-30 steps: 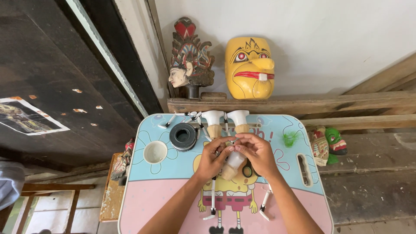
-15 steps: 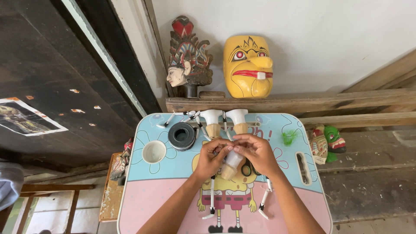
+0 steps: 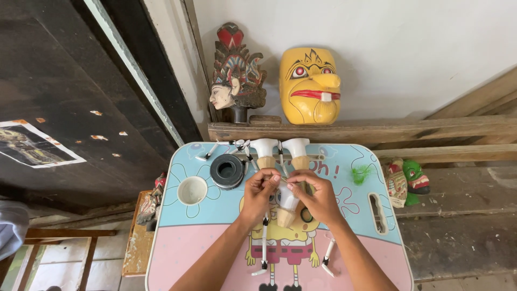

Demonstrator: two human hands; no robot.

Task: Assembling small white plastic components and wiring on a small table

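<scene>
Head view: left hand (image 3: pixel 257 195) and right hand (image 3: pixel 318 195) both pinched a small white-and-tan wooden puppet piece (image 3: pixel 286 205) above the cartoon-printed table (image 3: pixel 204 226), mid-table. It looked light, stiff, with fragile thin rods (image 3: pixel 264 242) dangling near; best gripped by the body.
</scene>
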